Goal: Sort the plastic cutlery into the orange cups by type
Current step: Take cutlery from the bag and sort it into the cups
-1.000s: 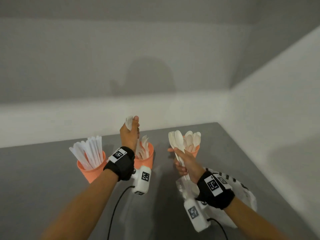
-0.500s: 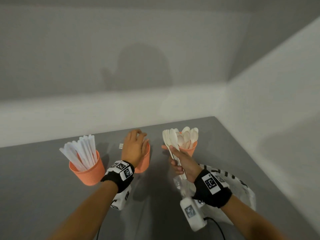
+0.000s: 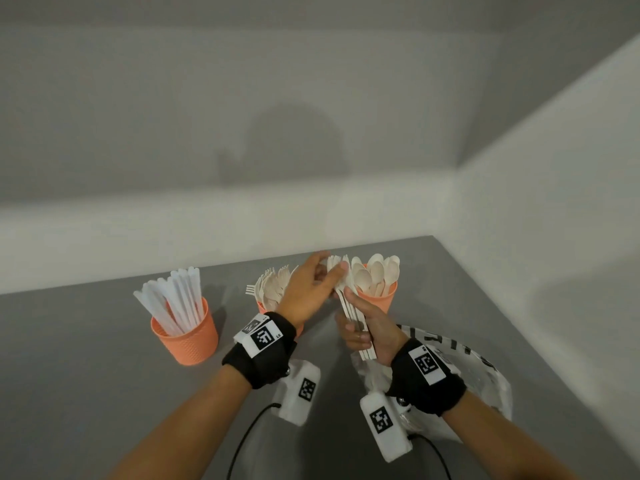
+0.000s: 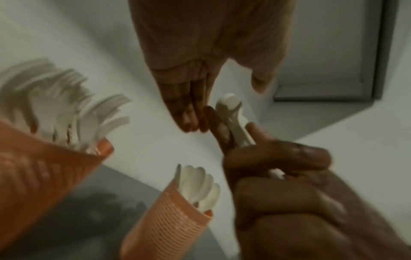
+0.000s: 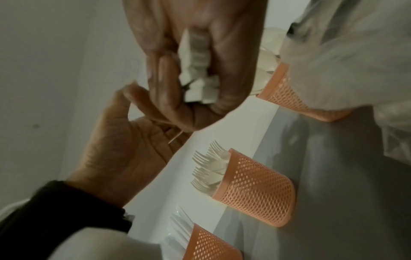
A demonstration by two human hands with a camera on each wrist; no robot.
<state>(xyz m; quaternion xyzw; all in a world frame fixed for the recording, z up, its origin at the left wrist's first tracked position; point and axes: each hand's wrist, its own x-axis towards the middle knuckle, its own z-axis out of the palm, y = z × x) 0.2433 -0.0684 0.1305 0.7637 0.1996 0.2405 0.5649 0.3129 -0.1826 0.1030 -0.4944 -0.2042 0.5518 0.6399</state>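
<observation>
Grey desk [image 3: 86, 393] in a white-walled corner.
A crumpled plastic bag [image 3: 491, 386] with black lettering is seen lying on the desk at the right; its contents cannot be made out. A black cable [image 3: 242, 441] is trailed over the desk near the bottom edge. White walls [image 3: 207, 116] are met behind and at the right, with a shadow [image 3: 294, 143] cast on the rear one.

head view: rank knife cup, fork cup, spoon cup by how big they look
1. knife cup, nearest and fully in view.
2. spoon cup, partly hidden.
3. fork cup, mostly behind the left hand.
Ranks two and three are unsure.
</observation>
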